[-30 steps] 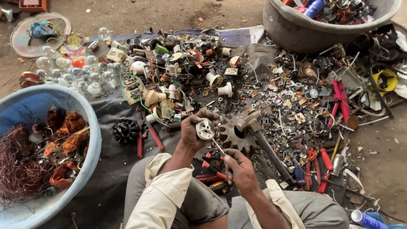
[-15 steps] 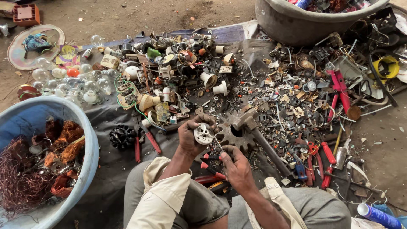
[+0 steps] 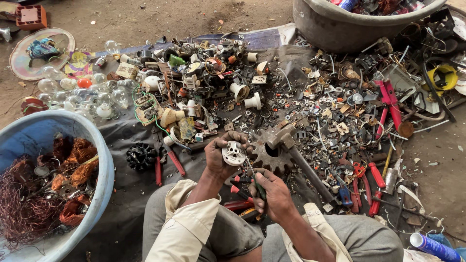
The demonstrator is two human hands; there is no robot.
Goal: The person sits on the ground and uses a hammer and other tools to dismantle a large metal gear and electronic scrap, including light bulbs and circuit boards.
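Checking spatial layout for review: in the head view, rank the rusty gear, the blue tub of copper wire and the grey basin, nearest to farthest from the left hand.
From the left hand:
1. Rusty gear, just to its right.
2. Blue tub, lower left.
3. Grey basin, top right.
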